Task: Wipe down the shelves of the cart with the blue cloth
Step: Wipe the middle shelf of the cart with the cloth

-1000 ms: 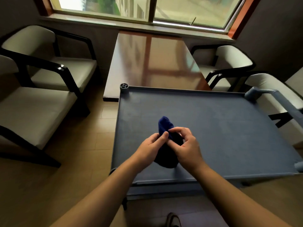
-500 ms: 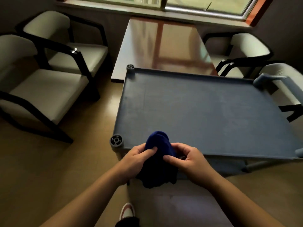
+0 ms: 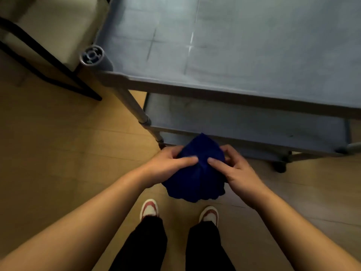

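A dark blue cloth [image 3: 195, 173] hangs bunched between both hands, in front of the cart and above the floor. My left hand [image 3: 166, 165] grips its left side and my right hand [image 3: 234, 169] grips its right side, thumbs pressed on top. The grey cart's top shelf [image 3: 234, 45] fills the upper right. A lower shelf [image 3: 244, 124] shows beneath the top shelf's front rim, just beyond the cloth. The cloth touches neither shelf.
A white-cushioned chair with a black frame [image 3: 48, 36] stands left of the cart, close to the cart's corner post [image 3: 91, 55]. A cart caster [image 3: 279, 167] rests on the wooden floor at right. My two shoes [image 3: 148, 209] are below the cloth.
The cloth and both hands have come off the top shelf and back over the cart's front edge. The view has tilted down, so the lower shelf and my feet now show.
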A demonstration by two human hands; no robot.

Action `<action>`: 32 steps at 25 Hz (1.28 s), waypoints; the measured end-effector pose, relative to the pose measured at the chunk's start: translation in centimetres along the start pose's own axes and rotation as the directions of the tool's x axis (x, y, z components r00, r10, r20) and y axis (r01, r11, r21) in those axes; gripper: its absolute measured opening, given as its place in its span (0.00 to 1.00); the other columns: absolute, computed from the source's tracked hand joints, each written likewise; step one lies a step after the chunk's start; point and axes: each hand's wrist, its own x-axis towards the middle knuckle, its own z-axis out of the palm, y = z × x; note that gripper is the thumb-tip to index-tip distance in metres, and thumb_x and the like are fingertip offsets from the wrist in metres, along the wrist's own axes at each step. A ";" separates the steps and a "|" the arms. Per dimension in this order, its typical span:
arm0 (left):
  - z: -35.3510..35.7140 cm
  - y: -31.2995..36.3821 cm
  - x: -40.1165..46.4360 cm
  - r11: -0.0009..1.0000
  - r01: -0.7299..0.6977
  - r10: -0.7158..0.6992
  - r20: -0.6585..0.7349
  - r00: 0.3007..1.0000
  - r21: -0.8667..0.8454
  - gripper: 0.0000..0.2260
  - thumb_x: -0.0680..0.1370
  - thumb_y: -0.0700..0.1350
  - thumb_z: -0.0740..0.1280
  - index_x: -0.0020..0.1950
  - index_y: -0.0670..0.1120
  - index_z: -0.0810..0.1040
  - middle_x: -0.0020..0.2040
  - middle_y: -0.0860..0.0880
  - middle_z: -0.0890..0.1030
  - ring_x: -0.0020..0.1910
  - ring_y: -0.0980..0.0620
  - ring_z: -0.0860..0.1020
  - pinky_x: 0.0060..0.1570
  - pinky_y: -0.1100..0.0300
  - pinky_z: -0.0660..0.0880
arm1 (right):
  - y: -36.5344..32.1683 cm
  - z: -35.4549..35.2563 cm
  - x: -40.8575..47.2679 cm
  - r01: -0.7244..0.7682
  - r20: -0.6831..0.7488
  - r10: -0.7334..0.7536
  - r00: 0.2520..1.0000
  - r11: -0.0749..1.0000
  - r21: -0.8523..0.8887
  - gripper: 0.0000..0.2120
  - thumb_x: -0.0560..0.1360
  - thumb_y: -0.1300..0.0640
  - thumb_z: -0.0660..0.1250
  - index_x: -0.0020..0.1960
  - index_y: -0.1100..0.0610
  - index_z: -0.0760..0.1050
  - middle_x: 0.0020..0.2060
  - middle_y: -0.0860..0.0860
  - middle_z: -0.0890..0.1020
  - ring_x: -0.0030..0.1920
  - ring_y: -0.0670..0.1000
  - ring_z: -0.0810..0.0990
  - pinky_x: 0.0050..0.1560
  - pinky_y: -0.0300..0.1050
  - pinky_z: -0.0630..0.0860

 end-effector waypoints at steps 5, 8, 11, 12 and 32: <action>-2.1 -4.9 9.1 0.993 -0.108 0.098 0.166 0.981 0.052 0.16 0.79 0.40 0.73 0.64 0.56 0.81 0.59 0.51 0.87 0.57 0.48 0.86 0.58 0.44 0.84 | 4.1 -1.1 6.0 -0.015 -0.105 0.011 0.994 0.999 -0.040 0.08 0.73 0.46 0.67 0.51 0.39 0.80 0.47 0.45 0.87 0.44 0.52 0.88 0.34 0.45 0.84; -4.2 -6.6 13.9 0.985 -0.174 0.173 0.154 0.973 -0.008 0.13 0.82 0.43 0.70 0.64 0.58 0.81 0.59 0.52 0.87 0.57 0.50 0.86 0.56 0.48 0.85 | 4.7 -0.9 10.8 0.019 -0.160 -0.044 0.986 0.988 -0.153 0.10 0.69 0.42 0.66 0.50 0.37 0.81 0.45 0.42 0.87 0.42 0.50 0.88 0.32 0.43 0.83; -6.4 -6.3 17.1 0.971 -0.228 0.233 0.066 0.970 -0.075 0.12 0.82 0.45 0.71 0.64 0.55 0.80 0.57 0.51 0.87 0.55 0.49 0.86 0.57 0.45 0.84 | 3.2 -0.6 15.8 0.079 -0.154 -0.123 0.980 0.961 -0.264 0.08 0.75 0.43 0.66 0.52 0.37 0.80 0.45 0.43 0.87 0.42 0.51 0.88 0.33 0.44 0.83; -7.2 -5.7 18.0 0.963 -0.259 0.261 0.010 0.965 -0.079 0.12 0.81 0.45 0.72 0.65 0.53 0.80 0.57 0.50 0.87 0.55 0.49 0.86 0.57 0.44 0.84 | 2.2 -0.7 17.5 0.105 -0.157 -0.157 0.975 0.949 -0.299 0.06 0.77 0.46 0.66 0.51 0.36 0.80 0.45 0.43 0.87 0.42 0.51 0.88 0.34 0.44 0.83; -14.2 -6.1 28.0 0.479 0.097 0.284 -0.258 0.923 0.872 0.81 0.48 0.84 0.69 0.80 0.44 0.27 0.84 0.41 0.33 0.82 0.38 0.32 0.81 0.36 0.39 | 6.1 8.4 37.4 -0.094 -0.204 -0.471 0.858 0.246 -0.965 0.27 0.76 0.32 0.49 0.75 0.33 0.60 0.81 0.48 0.56 0.77 0.65 0.51 0.73 0.66 0.48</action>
